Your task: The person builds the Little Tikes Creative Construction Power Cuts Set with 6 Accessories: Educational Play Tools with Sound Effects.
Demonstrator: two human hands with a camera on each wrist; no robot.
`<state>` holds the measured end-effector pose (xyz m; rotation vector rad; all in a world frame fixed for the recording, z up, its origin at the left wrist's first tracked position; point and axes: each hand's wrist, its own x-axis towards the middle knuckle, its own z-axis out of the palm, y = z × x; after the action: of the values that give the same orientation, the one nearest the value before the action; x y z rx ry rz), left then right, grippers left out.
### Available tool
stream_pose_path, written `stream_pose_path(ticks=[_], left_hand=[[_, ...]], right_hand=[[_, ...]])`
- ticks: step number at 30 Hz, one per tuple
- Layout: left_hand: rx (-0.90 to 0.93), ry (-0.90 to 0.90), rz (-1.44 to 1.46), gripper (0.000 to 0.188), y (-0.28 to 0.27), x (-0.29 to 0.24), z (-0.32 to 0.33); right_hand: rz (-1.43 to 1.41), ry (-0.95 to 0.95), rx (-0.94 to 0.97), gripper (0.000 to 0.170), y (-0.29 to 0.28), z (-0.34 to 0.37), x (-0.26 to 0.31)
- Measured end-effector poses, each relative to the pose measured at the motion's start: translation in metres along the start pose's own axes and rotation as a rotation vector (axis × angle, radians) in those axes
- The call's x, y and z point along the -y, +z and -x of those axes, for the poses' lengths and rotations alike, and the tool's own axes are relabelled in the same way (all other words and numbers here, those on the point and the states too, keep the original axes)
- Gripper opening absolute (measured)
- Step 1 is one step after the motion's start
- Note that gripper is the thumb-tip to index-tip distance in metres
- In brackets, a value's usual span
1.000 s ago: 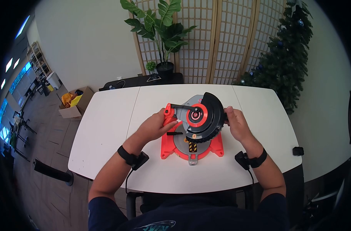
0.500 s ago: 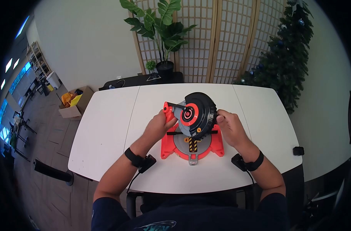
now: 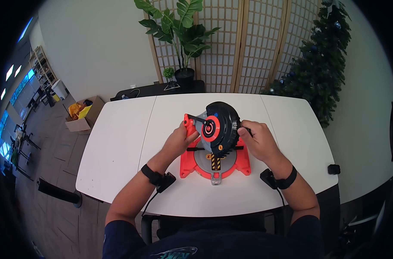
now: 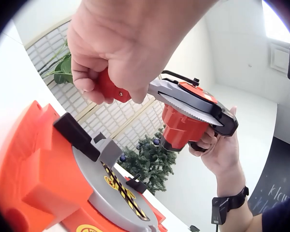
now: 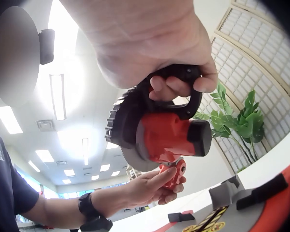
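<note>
A toy mitre saw stands on the white table, its red and grey round base [image 3: 216, 166] flat on the top. Above the base is the saw head [image 3: 222, 128], with a black guard, a red ring and a grey toothed blade [image 4: 191, 108]. My left hand [image 3: 178, 140] grips the red arm piece [image 4: 108, 87] at the saw's left side. The right hand [image 3: 259, 140] has its fingers curled round the black loop handle [image 5: 191, 99], beside the red motor housing [image 5: 166, 135]. In the head view the housing is hidden behind the guard.
A small black object [image 3: 334, 169] lies at the table's right edge. Behind the white table [image 3: 118, 142] stand a potted plant [image 3: 184, 77], a lattice screen [image 3: 261, 47] and a decorated tree [image 3: 313, 69]. A cardboard box [image 3: 90, 116] is on the floor at left.
The saw head has swung left and turned its disc more toward the left. Both hands have moved with it, still holding on; the base has stayed put.
</note>
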<state>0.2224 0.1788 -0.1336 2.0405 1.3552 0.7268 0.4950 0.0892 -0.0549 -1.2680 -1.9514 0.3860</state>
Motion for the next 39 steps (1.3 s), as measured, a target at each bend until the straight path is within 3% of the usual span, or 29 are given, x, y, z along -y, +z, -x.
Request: stream_pose_path(ticks=[10, 12, 19, 21, 33, 39], left_hand=[[0.116, 0.191, -0.049, 0.037, -0.016, -0.005, -0.013], [0.12, 0.155, 0.005, 0.041, -0.019, -0.012, -0.012], [0.142, 0.137, 0.116, 0.051, -0.02, -0.02, -0.021], [0.054, 0.266, 0.13, 0.053, -0.016, -0.017, -0.028], [0.153, 0.142, 0.199, 0.057, 0.014, -0.004, -0.062], [0.173, 0.206, 0.189, 0.059, 0.026, 0.003, -0.07]], right_hand=[[-0.066, -0.019, -0.024, 0.054, -0.023, -0.01, 0.01], [0.0, 0.076, 0.024, 0.055, -0.029, -0.012, 0.016], [-0.061, 0.083, -0.058, 0.059, -0.027, -0.018, 0.024], [0.052, 0.041, -0.095, 0.06, -0.028, -0.021, 0.024], [0.167, -0.092, -0.094, 0.044, -0.025, -0.036, 0.03], [0.245, -0.12, -0.133, 0.043, -0.022, -0.039, 0.034]])
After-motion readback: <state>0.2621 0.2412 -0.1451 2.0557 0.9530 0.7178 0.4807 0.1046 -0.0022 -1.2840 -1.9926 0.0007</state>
